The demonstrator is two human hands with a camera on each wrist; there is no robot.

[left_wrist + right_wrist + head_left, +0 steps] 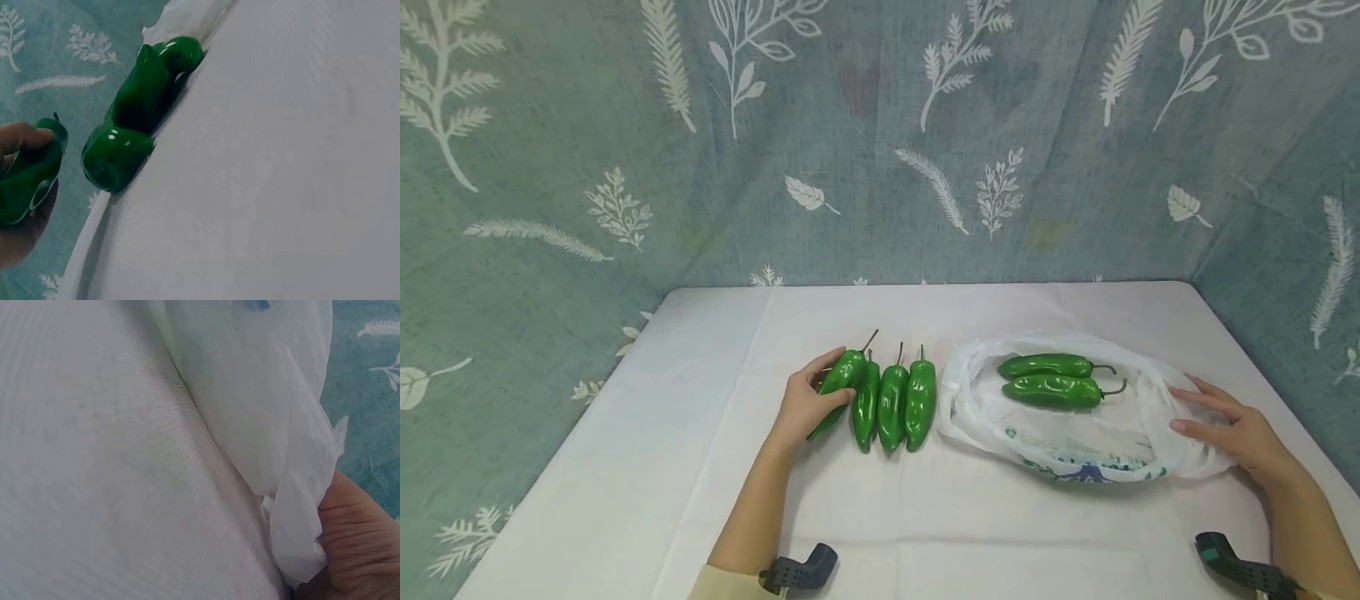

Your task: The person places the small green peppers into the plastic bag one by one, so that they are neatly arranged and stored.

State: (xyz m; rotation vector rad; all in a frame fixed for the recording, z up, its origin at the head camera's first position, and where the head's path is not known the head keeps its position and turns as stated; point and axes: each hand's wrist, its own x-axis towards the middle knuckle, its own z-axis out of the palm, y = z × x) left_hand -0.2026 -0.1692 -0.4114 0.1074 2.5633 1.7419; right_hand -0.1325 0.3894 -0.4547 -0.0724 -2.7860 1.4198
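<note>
My left hand holds a glossy green chili pepper between thumb and fingers, its stem pointing up and right. In the left wrist view this pepper shows apart from the others. Just right of it, three similar peppers lie side by side on the white cloth, stems away from me. A white plastic bag lies with its mouth spread, and two green peppers rest in it, stems to the right. At the bag's right side, my right hand rests against the plastic, thumb and fingers apart.
White cloth covers the table, with fold creases across it. Behind and at both sides hangs a teal fabric with white leaf prints. A dark camera mount sits on my left wrist, another on my right.
</note>
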